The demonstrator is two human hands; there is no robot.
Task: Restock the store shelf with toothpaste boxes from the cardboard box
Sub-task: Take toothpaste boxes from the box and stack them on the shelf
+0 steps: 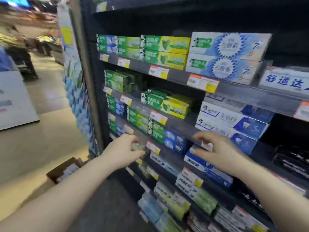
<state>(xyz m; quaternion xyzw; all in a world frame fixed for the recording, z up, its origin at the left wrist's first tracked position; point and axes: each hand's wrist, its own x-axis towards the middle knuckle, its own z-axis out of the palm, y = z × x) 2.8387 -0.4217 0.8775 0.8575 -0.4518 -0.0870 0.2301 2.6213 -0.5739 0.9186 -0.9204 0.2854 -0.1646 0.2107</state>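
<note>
A dark store shelf holds rows of green, yellow and blue toothpaste boxes. My left hand reaches to a lower shelf level, its fingers curled around a blurred greenish toothpaste box at the shelf's front edge. To the right, my right hand hovers at the same level with bent, spread fingers. Its thumb lies just above a blue and white toothpaste box and nothing shows in the hand. The brown cardboard box stands on the floor at lower left, with pale toothpaste boxes inside.
Price labels line every shelf rail. A shelf upright and a hanging blue display stand left of the shelf. The tiled aisle floor runs left, with a white stand and distant blurred displays.
</note>
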